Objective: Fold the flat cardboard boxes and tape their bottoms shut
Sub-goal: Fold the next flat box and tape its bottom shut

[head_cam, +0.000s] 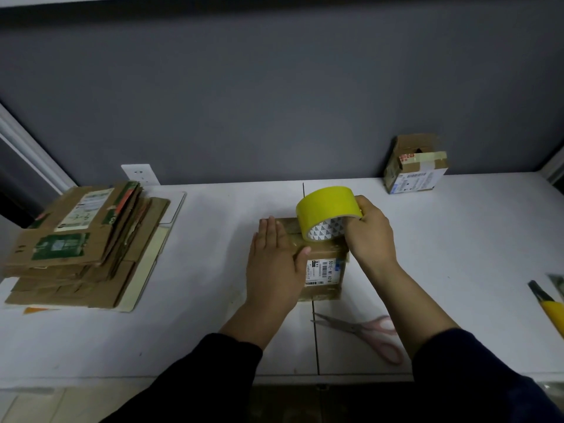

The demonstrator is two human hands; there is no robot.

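Note:
A small folded cardboard box (325,274) with a white shipping label stands in the middle of the white table (213,325). My left hand (274,264) lies flat on its top, fingers straight, pressing the flaps down. My right hand (370,232) grips a yellow tape roll (325,209) held on edge over the box's far right corner. A stack of flat cardboard boxes (79,248) lies at the left. Another folded box (415,166) with tape on it stands at the back right by the wall.
Pink-handled scissors (366,331) lie on the table in front of the box, near my right forearm. A yellow-and-black tool (546,303) pokes in at the right edge. A grey wall with a white socket plate (140,174) closes off the back.

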